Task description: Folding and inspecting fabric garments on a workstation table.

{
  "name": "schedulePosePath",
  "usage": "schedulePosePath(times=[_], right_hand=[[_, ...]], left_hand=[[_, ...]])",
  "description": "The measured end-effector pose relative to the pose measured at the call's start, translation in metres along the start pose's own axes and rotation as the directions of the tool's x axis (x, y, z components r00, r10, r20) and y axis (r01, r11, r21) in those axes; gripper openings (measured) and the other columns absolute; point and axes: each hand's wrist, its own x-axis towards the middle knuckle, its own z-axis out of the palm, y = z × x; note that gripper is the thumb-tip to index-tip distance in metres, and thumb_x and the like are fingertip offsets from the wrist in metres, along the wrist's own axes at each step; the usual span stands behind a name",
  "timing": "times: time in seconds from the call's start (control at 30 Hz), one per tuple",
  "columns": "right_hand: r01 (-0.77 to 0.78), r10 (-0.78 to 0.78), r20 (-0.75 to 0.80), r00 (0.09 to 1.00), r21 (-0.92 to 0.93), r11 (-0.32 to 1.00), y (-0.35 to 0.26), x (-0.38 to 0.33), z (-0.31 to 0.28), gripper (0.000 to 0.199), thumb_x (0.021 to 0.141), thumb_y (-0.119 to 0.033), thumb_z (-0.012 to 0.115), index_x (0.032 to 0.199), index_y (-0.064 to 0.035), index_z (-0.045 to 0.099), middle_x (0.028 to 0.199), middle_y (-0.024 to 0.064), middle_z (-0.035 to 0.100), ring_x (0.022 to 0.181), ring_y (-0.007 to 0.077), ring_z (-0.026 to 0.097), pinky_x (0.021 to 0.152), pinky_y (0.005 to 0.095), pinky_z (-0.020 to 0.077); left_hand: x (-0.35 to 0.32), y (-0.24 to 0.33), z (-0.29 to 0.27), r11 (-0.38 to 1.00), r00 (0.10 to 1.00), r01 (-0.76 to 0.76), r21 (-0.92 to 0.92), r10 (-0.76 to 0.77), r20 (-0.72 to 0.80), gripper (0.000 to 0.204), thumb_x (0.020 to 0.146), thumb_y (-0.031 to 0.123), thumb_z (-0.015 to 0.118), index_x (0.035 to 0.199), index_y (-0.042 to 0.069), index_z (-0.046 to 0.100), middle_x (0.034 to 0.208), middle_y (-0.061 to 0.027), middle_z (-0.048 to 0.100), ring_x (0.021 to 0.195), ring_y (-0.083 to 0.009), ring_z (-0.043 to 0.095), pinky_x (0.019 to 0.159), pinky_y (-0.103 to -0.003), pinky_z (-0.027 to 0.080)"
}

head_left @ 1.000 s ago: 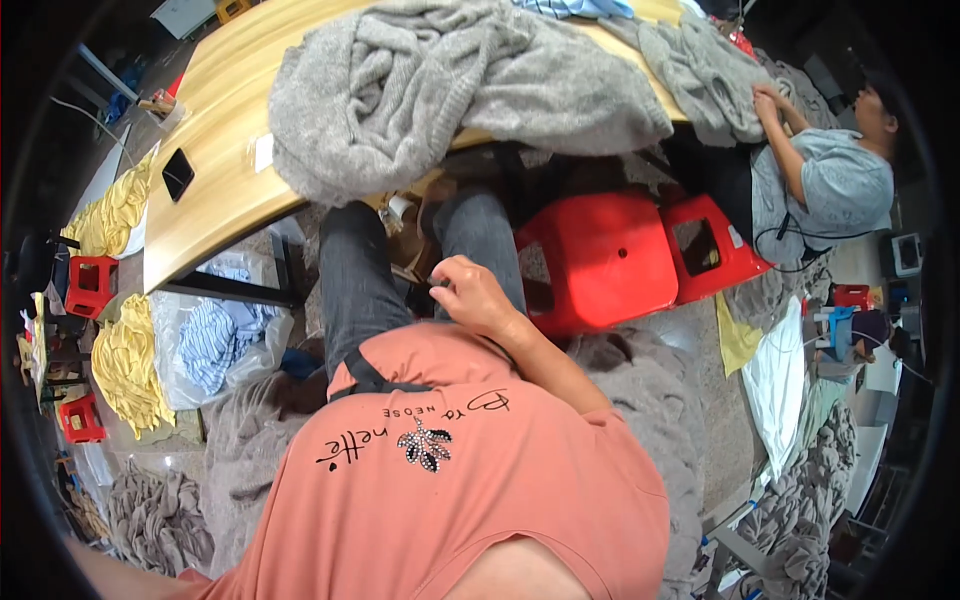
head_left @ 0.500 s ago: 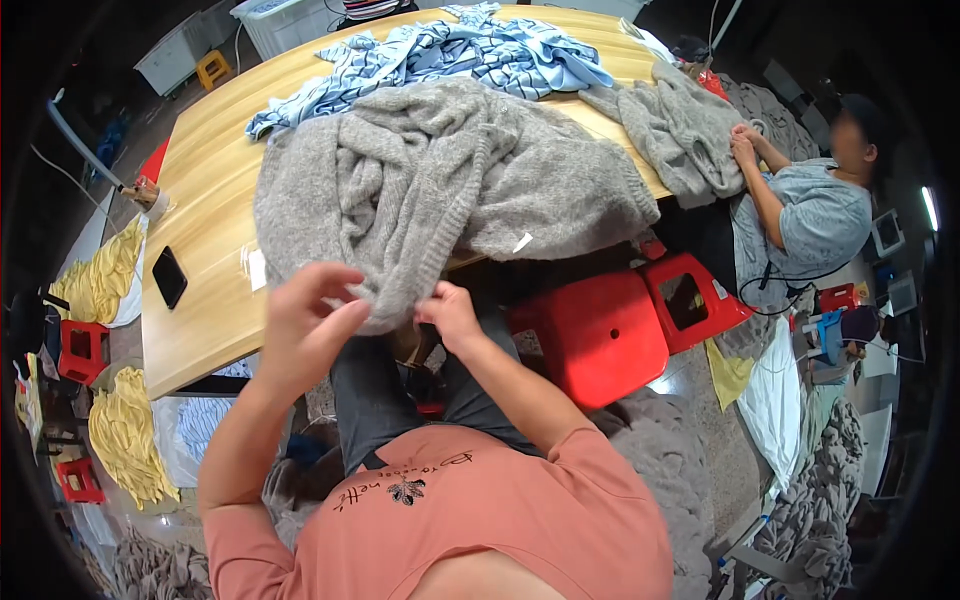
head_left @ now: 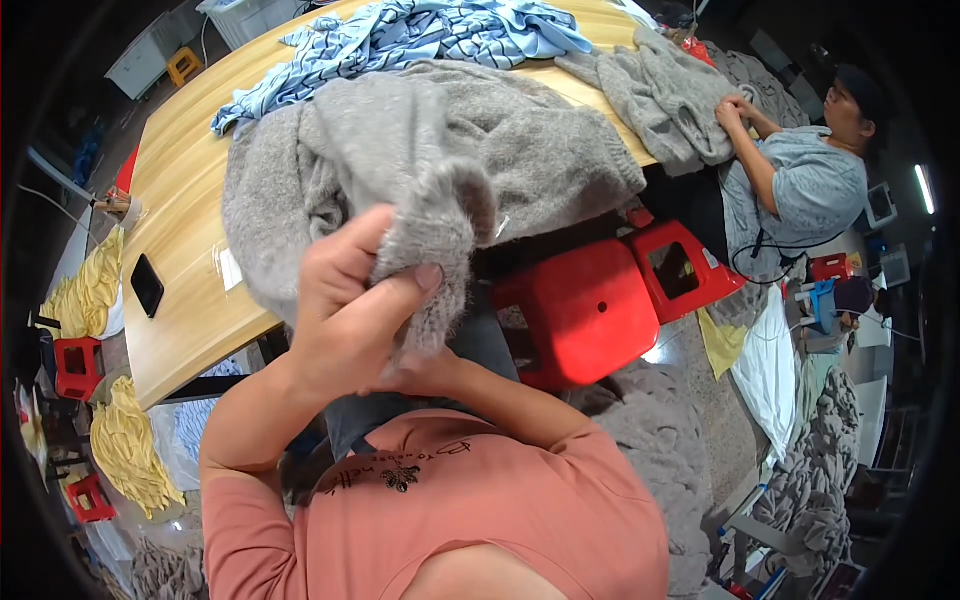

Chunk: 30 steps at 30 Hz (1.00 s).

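A fuzzy grey knitted sweater [head_left: 540, 145] lies bunched over the near edge of the table. Its ribbed cuff [head_left: 430, 245] is lifted toward me, with the round opening turned to the right. My left hand [head_left: 345, 325] is closed on this cuff, thumb on the near face and the other fingers mostly behind the knit. Just below the cuff is my right hand [head_left: 425, 375], partly covered by my left hand and the wool. Its fingers are hidden, so its grip does not show.
Blue striped cloth [head_left: 440, 35] lies across the back of the wooden table [head_left: 185, 220], with a black phone [head_left: 147, 286] at left. A red stool [head_left: 590, 310] stands to my right. Farther right, a co-worker [head_left: 800, 180] handles another grey knit [head_left: 670, 105]. Grey garments [head_left: 650, 430] are heaped beside me.
The cuff has come up and nearer to me. My left hand, open beside the knit before, is now closed on it. My right hand has moved down and behind the cuff.
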Motion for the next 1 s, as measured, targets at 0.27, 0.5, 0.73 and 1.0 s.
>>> schedulePosePath(times=[0.27,0.5,0.73,1.0], right_hand=[[0.064,-0.061,0.230,0.971,-0.008,0.998,0.029,-0.008,0.031,0.056,0.066,-0.031,0.071,0.111,-0.0028,0.053,0.096,0.0158,0.058,0.082,0.0284,0.057,0.075,0.0350,0.0456],[-0.201,0.203,-0.014,0.979,0.109,0.974,0.011,0.011,0.017,0.079,0.063,-0.023,0.074,0.126,0.0004,0.034,0.118,0.0198,0.045,0.094,0.0266,0.051,0.081,0.0340,0.0435],[-0.363,-0.196,-0.484,0.853,-0.819,0.444,0.053,0.021,-0.090,0.069,0.070,-0.031,0.068,0.127,-0.0048,0.039,0.128,0.0193,0.036,0.119,0.0363,0.032,0.095,0.0481,0.0270],[-0.376,-0.011,-0.409,0.912,-0.848,0.375,0.097,0.120,-0.140,0.026,0.077,-0.023,0.059,0.094,-0.0052,0.052,0.103,0.0125,0.050,0.098,0.0319,0.046,0.081,0.0465,0.0370]], left_hand=[[-0.029,0.016,0.001,0.934,0.955,-0.213,-0.287,0.138,-0.261,0.034,0.078,-0.003,0.047,0.112,-0.006,0.048,0.102,-0.0140,0.060,0.091,-0.0207,0.059,0.083,-0.033,0.047],[-0.011,0.038,0.018,0.858,0.978,-0.176,-0.483,0.096,-0.187,0.042,0.085,0.019,0.051,0.121,-0.002,0.043,0.117,-0.0153,0.050,0.112,-0.0254,0.047,0.096,-0.037,0.037],[-0.029,0.050,0.004,0.932,0.939,-0.333,-0.145,0.314,-0.140,0.037,0.083,0.018,0.053,0.113,-0.001,0.047,0.109,-0.0146,0.051,0.104,-0.0251,0.049,0.090,-0.036,0.039],[-0.037,0.079,-0.052,0.789,0.826,-0.539,0.295,0.563,0.003,0.031,0.081,0.018,0.056,0.105,0.000,0.051,0.099,-0.0138,0.052,0.096,-0.0247,0.052,0.084,-0.034,0.041]])
